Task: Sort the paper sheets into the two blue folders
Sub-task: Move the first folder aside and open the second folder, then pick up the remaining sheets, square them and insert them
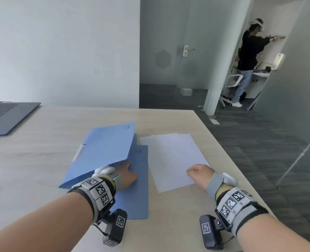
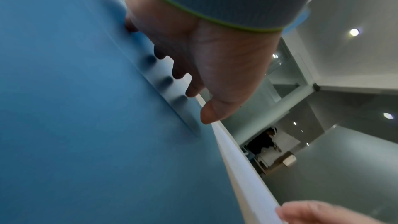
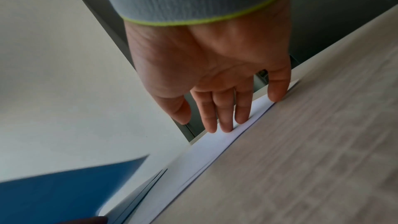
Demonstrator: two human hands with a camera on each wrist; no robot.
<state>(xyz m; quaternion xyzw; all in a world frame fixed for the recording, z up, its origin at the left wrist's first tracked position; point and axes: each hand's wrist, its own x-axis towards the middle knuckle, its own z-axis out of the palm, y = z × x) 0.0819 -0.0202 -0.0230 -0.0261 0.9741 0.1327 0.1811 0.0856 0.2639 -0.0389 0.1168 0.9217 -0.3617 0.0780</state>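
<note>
Left hand (image 1: 125, 172) props the upper folder's cover (image 1: 105, 148) open; right hand (image 1: 199, 172), fingers flat, presses paper sheets (image 1: 172, 157). Peel one sheet only.

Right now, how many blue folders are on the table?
2: one folder with its cover lifted by the left hand, and a closed folder lying partly under it, beside the paper sheets.

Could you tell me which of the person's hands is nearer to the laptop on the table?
Left. The left hand rests on the blue folders, on the laptop's side, though well apart from it; the right hand presses the paper sheets, farther away.
</note>
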